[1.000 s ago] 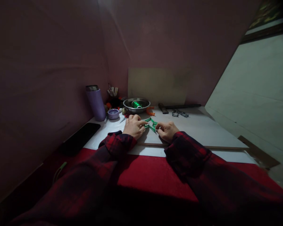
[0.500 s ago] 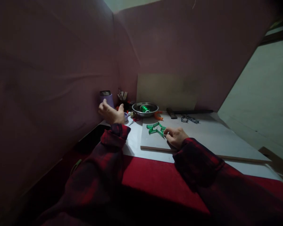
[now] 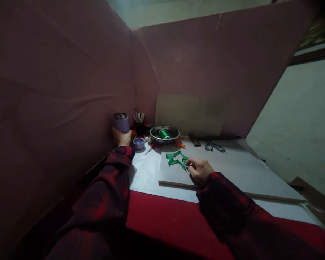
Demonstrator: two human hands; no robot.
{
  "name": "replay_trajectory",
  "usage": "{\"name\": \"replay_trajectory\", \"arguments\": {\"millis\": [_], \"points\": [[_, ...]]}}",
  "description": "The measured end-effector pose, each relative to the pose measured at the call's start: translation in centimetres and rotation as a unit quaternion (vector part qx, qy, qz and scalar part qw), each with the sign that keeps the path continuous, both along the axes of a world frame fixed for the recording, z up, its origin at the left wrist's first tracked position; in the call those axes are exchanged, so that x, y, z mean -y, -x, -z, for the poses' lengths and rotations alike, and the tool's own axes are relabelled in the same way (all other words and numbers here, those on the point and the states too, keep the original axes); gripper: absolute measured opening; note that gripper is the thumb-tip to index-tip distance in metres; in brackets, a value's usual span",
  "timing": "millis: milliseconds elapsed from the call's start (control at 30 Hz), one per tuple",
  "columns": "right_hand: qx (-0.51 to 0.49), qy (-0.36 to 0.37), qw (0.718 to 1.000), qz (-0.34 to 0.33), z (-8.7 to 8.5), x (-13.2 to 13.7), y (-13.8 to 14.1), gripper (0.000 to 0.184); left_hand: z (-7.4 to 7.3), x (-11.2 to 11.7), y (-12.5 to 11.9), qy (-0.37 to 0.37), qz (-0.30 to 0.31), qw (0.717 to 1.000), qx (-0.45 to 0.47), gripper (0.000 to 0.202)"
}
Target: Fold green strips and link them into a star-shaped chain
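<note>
My left hand is wrapped around the lower part of a purple flask, which stands upright without a lid at the back left. On the pale board, green thread runs around nails in a star-shaped outline. The fingers of my right hand are pinched together at the star's lower right point. Whatever is between those fingertips is too small to make out. A purple flask lid lies beside my left hand, and red-handled scissors are a little to its right.
Behind the star stands a metal bowl with a spool of green thread. An orange thread shape, a hammer and grey thread shapes lie along the board's far side. Cloth walls rise at the left and back.
My left hand has gone from open beside the flask to closed around it, uncovering the purple lid. My right hand stays at the star. The camera view has tilted up slightly.
</note>
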State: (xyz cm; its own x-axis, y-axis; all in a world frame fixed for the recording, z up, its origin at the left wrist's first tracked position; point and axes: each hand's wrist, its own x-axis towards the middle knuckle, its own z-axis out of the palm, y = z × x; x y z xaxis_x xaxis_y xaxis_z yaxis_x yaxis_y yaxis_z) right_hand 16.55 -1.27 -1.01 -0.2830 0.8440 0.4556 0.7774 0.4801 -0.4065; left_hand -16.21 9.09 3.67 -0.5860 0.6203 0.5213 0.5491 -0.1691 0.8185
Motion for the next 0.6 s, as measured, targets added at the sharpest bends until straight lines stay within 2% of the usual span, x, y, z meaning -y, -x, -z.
{"name": "replay_trajectory", "arguments": {"millis": [67,133,267,333,400,467,600], "points": [[-0.003,0.003,1.0,-0.004,-0.1,0.1,0.0,0.02,-0.1,-0.1,-0.1,-0.01,-0.025,0.998,0.051,0.058],[-0.007,0.004,1.0,-0.006,-0.2,0.2,0.0,0.02,-0.6,0.0,-0.4,-0.021,-0.018,0.998,0.051,0.061],[-0.019,0.001,1.0,-0.008,-0.2,0.2,0.1,0.019,-3.0,1.3,-1.9,-0.084,-0.056,0.995,0.013,0.065],[-0.022,0.0,1.0,-0.011,-0.1,0.2,0.1,0.019,-4.4,2.8,-3.1,-0.119,-0.049,0.992,-0.013,0.068],[-0.018,-0.001,1.0,-0.013,0.1,0.1,0.1,0.018,-5.5,5.0,-4.7,-0.118,-0.017,0.993,-0.021,0.066],[-0.019,-0.003,1.0,-0.016,0.2,0.1,0.1,0.018,-6.0,7.8,-6.5,-0.097,0.034,0.994,-0.022,0.064],[-0.011,0.001,1.0,-0.022,0.4,0.1,0.0,0.019,-5.0,13.3,-10.2,-0.04,0.15,0.987,-0.027,0.064]]}}
